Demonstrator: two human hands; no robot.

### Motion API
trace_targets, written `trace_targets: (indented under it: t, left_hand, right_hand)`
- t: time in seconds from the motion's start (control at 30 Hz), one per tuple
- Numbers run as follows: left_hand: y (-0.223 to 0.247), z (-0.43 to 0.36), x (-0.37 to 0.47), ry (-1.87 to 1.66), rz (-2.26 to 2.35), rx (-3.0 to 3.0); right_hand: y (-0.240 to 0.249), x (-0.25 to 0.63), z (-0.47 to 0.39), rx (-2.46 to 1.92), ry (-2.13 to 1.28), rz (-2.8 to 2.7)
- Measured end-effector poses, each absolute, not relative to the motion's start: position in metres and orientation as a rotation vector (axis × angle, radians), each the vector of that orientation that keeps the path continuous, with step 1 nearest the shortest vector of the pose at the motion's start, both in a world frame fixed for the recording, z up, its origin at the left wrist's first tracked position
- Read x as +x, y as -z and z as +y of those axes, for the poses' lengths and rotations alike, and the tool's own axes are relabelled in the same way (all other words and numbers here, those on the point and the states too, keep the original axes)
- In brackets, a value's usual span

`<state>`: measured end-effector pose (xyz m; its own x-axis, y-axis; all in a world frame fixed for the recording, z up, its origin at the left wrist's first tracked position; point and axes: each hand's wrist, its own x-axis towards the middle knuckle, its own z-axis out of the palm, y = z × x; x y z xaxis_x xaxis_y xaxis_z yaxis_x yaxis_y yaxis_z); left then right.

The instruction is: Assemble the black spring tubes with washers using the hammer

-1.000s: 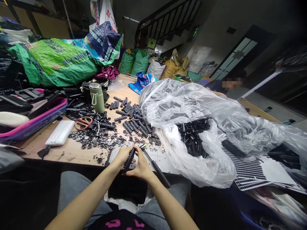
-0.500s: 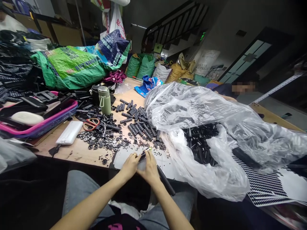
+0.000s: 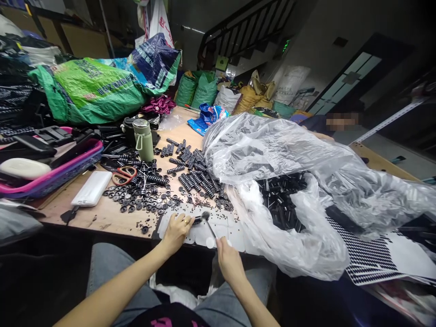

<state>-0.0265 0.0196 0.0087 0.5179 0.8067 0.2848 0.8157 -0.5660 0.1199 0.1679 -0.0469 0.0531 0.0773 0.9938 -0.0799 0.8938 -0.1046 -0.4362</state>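
Observation:
My left hand (image 3: 177,230) is closed around a short black tube (image 3: 196,220), keeping it low over the white board (image 3: 221,227) at the table's front edge. In my right hand (image 3: 228,256) is the handle of a hammer (image 3: 211,229). The hammer's dark round head touches or nearly touches the right end of the tube; I cannot tell which. Just beyond the hands lie many tiny dark pieces (image 3: 197,200). Farther back is a heap of black-and-white patterned tubes (image 3: 194,175). Round dark caps (image 3: 136,200) are spread to the left.
A clear plastic bag (image 3: 269,154) and an open bag of black parts (image 3: 281,200) cover the right side. At left are orange-handled scissors (image 3: 124,175), a white power bank (image 3: 91,188), a green flask (image 3: 143,140) and a pink-rimmed basket (image 3: 61,175). A person (image 3: 316,125) sits beyond.
My right hand has moved away from the tube and come back towards me, now gripping the hammer, its head at the tube's end. My left hand has shifted slightly left. The view has turned slightly.

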Motion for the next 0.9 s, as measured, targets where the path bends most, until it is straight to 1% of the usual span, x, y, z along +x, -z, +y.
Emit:
trace_targets:
  t: [0.1,0.23,0.43,0.57,0.7,0.8,0.83,0.9]
  left_hand:
    - [-0.004,0.013,-0.015,0.469,-1.466,-2.683]
    - [0.007,0.003,0.002,0.491,-1.44,-2.7]
    - [0.019,0.009,0.005,0.551,-1.398,-2.743]
    - [-0.001,0.015,0.004,0.528,-1.609,-2.875]
    - [-0.028,0.027,-0.002,0.487,-1.554,-3.046]
    - [-0.041,0.068,-0.014,0.441,-1.748,-2.736]
    - [-0.044,0.087,-0.019,0.423,-1.72,-2.637]
    - [-0.046,0.124,-0.03,0.427,-1.632,-2.643]
  right_hand:
    - [-0.062,0.161,-0.049,-2.084,-0.56,-1.931]
    - [-0.081,0.137,-0.047,-1.89,-0.53,-1.899]
    - [-0.069,0.104,-0.042,-1.985,-0.502,-2.298]
    - [-0.073,0.116,-0.035,-1.986,-0.459,-2.183]
    - [-0.068,0.149,-0.027,-2.19,-0.3,-2.072]
    - [-0.048,0.172,-0.028,-2.306,-0.194,-2.031]
    - [-0.042,0.177,-0.029,-2.312,-0.16,-2.024]
    - [-0.032,0.183,-0.029,-2.269,-0.089,-2.022]
